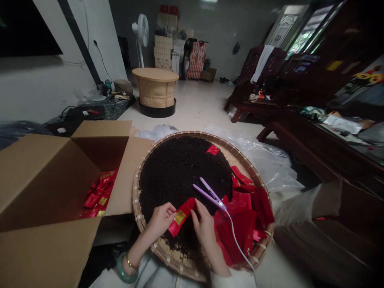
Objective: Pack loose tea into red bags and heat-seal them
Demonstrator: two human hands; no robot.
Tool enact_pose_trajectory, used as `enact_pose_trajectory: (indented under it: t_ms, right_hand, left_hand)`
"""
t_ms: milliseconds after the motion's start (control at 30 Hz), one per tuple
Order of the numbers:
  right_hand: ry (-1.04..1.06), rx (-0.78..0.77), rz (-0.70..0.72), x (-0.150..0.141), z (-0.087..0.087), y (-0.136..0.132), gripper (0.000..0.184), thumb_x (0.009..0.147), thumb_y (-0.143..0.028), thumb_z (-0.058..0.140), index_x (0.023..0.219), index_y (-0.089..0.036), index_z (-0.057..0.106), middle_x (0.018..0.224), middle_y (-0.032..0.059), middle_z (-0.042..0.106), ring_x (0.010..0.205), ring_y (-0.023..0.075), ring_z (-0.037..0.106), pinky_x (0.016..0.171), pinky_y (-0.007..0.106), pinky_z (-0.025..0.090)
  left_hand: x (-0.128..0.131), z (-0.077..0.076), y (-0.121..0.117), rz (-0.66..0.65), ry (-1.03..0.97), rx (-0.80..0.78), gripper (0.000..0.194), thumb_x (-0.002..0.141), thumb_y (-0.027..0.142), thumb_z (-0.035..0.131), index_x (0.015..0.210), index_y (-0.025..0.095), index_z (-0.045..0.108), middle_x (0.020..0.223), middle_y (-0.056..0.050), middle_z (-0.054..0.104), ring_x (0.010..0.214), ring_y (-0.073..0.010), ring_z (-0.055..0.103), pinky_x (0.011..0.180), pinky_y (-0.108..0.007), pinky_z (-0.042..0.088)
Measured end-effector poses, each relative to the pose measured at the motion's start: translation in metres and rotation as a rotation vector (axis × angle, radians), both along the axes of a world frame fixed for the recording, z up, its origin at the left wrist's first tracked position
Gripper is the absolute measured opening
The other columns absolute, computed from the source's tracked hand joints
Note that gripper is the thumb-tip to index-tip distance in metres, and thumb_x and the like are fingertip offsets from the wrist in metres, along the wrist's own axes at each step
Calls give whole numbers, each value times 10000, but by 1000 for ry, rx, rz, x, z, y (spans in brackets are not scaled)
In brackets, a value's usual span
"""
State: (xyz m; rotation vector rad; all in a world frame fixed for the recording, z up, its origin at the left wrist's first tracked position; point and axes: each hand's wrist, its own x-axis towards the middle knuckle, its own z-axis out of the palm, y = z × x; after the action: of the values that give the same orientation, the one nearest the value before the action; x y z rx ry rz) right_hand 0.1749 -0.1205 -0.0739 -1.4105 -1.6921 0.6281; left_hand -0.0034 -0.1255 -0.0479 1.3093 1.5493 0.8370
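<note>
Between my two hands is a red packet [182, 217] with a gold label, tilted over the dark loose tea leaves [171, 172]. My left hand [163, 218] pinches its left edge, and my right hand [204, 222] grips its upper right end. The leaves are heaped in a round woven bamboo tray [138, 216]. Just beyond my right hand lies a purple hair straightener [210, 195], its plates apart and its white cord running toward me. A pile of flat red packets [237, 226] covers the tray's right side. One small red packet [213, 149] rests on the leaves at the back.
At left stands an open cardboard box [118, 180] with several red packets [100, 194] inside. Clear plastic sheeting [261, 160] lies behind the tray. Dark wooden furniture [324, 148] lines the right. Farther back are a round woven stand [156, 90] and a white fan [143, 30].
</note>
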Motion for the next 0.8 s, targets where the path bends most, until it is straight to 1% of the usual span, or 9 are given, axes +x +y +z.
enact_pose_trajectory:
  t_ms: [67, 167, 233, 300, 333, 400, 533, 700, 800]
  right_hand:
    - [-12, 31, -15, 1, 5, 0, 333, 877, -248, 459, 1137, -159, 646, 1166, 143, 655, 1067, 246, 613, 943, 415, 481]
    - [-16, 44, -33, 8, 16, 1, 220, 866, -288, 514, 924, -195, 705, 960, 115, 699, 919, 244, 627, 845, 398, 503]
    - [24, -9, 11, 12, 24, 5, 190, 851, -313, 549, 804, -206, 699, 816, 86, 692, 804, 228, 617, 750, 358, 512]
    - [101, -79, 88, 15, 33, 10, 195, 847, -324, 554, 784, -202, 693, 766, 70, 684, 747, 207, 617, 690, 318, 513]
    - [136, -100, 119, 14, 37, 13, 200, 849, -324, 549, 799, -199, 696, 771, 67, 686, 740, 200, 624, 682, 305, 517]
    - [165, -82, 129, 10, 43, 20, 212, 859, -311, 529, 873, -194, 705, 839, 79, 701, 784, 199, 645, 725, 312, 529]
    - [48, 124, 37, -6, 43, 33, 337, 888, -267, 467, 1167, -181, 634, 1124, 125, 669, 1050, 234, 616, 924, 402, 491]
    - [-93, 302, 57, -19, 34, 37, 428, 928, -222, 405, 1345, -172, 487, 1320, 140, 556, 1225, 233, 517, 1014, 437, 442]
    - [-120, 363, 90, -20, 32, 36, 380, 934, -223, 415, 1290, -204, 547, 1315, 128, 558, 1227, 242, 510, 1004, 449, 447]
  left_hand:
    - [1, -6, -2, -5, -32, -36, 95, 702, 244, 582, 744, 162, 605, 589, 7, 605, 541, -148, 572, 519, -234, 415]
    - [2, -5, -5, -70, -3, -62, 177, 732, 216, 560, 882, 161, 635, 603, -1, 629, 544, -163, 588, 538, -253, 431]
    - [3, 2, -4, -110, 73, 43, 293, 739, 197, 572, 1022, 193, 648, 765, -40, 701, 707, -196, 640, 665, -290, 469]
    - [5, 14, 0, -129, 170, 214, 352, 729, 219, 623, 1078, 236, 663, 1012, -70, 709, 944, -239, 617, 832, -335, 444]
    - [6, 20, 3, -146, 213, 250, 299, 745, 244, 625, 1037, 235, 689, 998, -74, 714, 950, -248, 606, 843, -340, 433]
    - [9, 31, 12, -199, 276, 235, 188, 807, 288, 567, 864, 215, 730, 809, -64, 725, 785, -225, 607, 773, -321, 423]
    - [15, 42, 29, -200, 208, 168, 352, 859, 343, 449, 662, 158, 674, 612, -31, 649, 573, -156, 526, 583, -251, 360]
    - [19, 31, 35, -44, -1, 137, 384, 811, 419, 465, 591, 131, 593, 537, 2, 549, 531, -125, 445, 519, -228, 319]
    - [20, 24, 34, 3, -170, 76, 418, 771, 502, 496, 604, 130, 583, 530, 13, 525, 513, -119, 431, 501, -225, 325]
